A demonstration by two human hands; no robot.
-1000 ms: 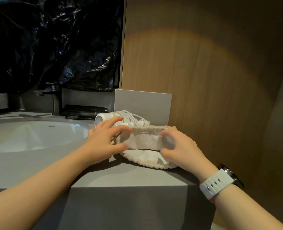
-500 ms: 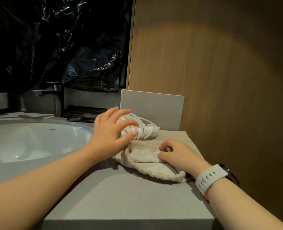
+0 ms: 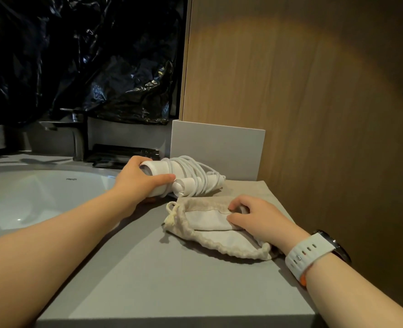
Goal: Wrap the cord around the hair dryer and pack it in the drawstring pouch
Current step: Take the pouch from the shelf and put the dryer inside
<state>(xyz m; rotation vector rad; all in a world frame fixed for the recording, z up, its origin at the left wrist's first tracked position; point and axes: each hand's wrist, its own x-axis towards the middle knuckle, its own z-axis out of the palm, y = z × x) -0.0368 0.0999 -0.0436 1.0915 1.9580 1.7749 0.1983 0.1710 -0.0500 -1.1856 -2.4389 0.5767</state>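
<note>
Hair dryer (image 3: pixel 188 179) lies on the grey counter (image 3: pixel 148 280), wholly outside the drawstring pouch (image 3: pixel 207 223), just beside it at about eleven o'clock, with its cord (image 3: pixel 195 166) wound round the body. The left hand (image 3: pixel 139 181) has shifted from the pouch's mouth to the barrel end, fingers and thumb curled round it. The right hand (image 3: pixel 255 216), at three o'clock on the pouch, pinches the hem with curled fingers. The pouch, held up a second ago, now lies flat. Wrapping looks done; packing seems to be starting over, and the mouth needs reopening.
</note>
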